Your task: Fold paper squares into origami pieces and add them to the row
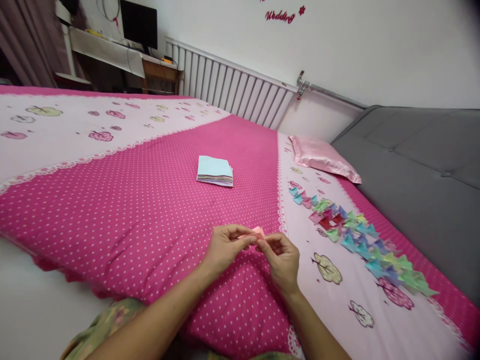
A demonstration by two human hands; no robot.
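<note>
Both my hands meet over the pink polka-dot bedsheet [142, 200] near its front edge. My left hand [224, 247] and my right hand [282, 257] pinch a small pink folded paper piece [257, 232] between their fingertips, each closed on one side of it. A stack of coloured square papers [215, 171], light blue on top, lies farther back on the bed. To the right, a row of several folded paper pieces [360, 237] in blue, green, pink and red lies on the pale part of the sheet.
A pink satin pillow [322, 159] lies by the grey padded headboard [420, 185] at the right. A white radiator [228, 87] runs along the far wall. A desk with a dark monitor [138, 25] stands at the back left.
</note>
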